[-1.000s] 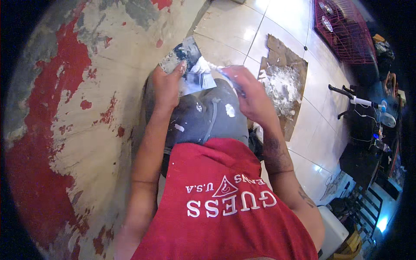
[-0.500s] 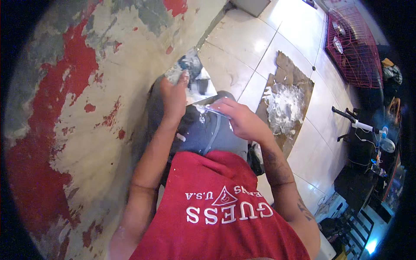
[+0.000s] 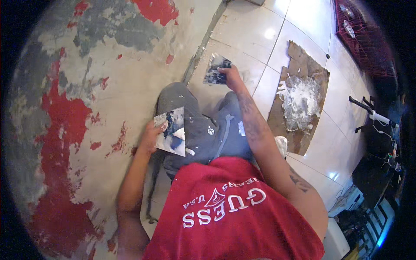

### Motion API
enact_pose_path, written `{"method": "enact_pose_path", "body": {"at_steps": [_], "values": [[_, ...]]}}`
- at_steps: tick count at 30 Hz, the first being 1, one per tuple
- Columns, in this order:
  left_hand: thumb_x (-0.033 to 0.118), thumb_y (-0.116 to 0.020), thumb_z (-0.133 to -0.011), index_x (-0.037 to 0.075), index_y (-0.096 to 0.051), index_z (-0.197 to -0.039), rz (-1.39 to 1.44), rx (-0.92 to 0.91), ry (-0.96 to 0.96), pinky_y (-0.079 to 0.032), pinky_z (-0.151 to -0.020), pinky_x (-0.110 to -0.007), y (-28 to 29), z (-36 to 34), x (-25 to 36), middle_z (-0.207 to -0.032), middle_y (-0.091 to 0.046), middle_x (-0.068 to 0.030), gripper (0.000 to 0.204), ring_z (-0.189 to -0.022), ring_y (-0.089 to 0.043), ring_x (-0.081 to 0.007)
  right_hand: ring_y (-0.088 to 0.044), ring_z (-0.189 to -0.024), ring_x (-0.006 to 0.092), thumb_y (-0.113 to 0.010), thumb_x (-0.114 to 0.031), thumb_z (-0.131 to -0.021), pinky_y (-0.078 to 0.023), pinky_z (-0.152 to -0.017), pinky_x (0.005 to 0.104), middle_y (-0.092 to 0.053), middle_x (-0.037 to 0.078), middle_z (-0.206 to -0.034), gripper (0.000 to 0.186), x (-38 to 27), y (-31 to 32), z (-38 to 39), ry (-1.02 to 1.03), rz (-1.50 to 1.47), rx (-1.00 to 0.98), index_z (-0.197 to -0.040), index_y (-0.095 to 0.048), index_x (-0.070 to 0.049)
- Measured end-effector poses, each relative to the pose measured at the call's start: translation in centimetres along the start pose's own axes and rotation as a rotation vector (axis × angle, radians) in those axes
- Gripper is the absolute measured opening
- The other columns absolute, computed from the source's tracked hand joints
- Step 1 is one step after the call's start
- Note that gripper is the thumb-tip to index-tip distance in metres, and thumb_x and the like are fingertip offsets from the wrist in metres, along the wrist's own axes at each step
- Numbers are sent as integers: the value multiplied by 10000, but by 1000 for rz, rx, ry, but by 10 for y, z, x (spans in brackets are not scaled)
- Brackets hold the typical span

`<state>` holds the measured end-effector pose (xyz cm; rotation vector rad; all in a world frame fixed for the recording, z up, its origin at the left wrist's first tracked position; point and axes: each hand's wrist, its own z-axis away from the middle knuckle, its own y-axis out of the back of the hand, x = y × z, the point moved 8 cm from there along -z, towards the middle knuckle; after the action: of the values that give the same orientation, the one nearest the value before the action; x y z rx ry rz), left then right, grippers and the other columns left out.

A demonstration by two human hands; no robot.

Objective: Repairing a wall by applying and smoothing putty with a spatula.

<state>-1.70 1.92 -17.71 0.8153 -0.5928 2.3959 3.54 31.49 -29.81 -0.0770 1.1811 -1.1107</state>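
Note:
My left hand [image 3: 150, 136] is closed on the edge of a flat square putty spreader [image 3: 175, 145], over my left thigh. White putty and dark smears cover its face, and a white lump sits near its right edge. Farther forward, past my knees, my right hand [image 3: 234, 79] grips a second putty spreader [image 3: 214, 74], dark and streaked with white. That one hangs over the floor near the foot of the wall [image 3: 117, 78], apart from the wall as far as I can tell. Flecks of putty dot my grey trousers [image 3: 203, 130].
The wall on my left carries red and grey patches among pale filler. Right of my legs, a brown board [image 3: 281, 125] with a spread of white putty [image 3: 301, 102] lies on the tiled floor [image 3: 247, 39]. A red wire cage [image 3: 364, 39] and dark furniture [image 3: 377, 177] stand farther right.
My right hand has moved forward with its spreader, away from the left one. My left hand has drawn back toward my body with its spreader. The view has shifted a little.

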Motion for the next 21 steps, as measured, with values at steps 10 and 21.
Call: {"method": "enact_pose_path", "body": {"at_steps": [10,21], "values": [[94,-549,-727,7,-537,-993,-75,-17,13,-444,-712,-277,17,-7,-9,-897,-584,-42,280,-787,-556,-135,-529,-607,164,-473,2,-634,-426,-549,291,-588,72,-712,214,56,-18,-77,61,415,244,-819,-581,11],[102,-544,-715,8,-542,-955,-42,31,68,-430,-686,-261,16,-3,-6,-850,-580,-37,258,-741,-547,-132,-546,-829,376,-498,-78,-637,-431,-731,412,-571,237,-843,269,63,-53,-95,144,762,354,-879,-543,29]]}}
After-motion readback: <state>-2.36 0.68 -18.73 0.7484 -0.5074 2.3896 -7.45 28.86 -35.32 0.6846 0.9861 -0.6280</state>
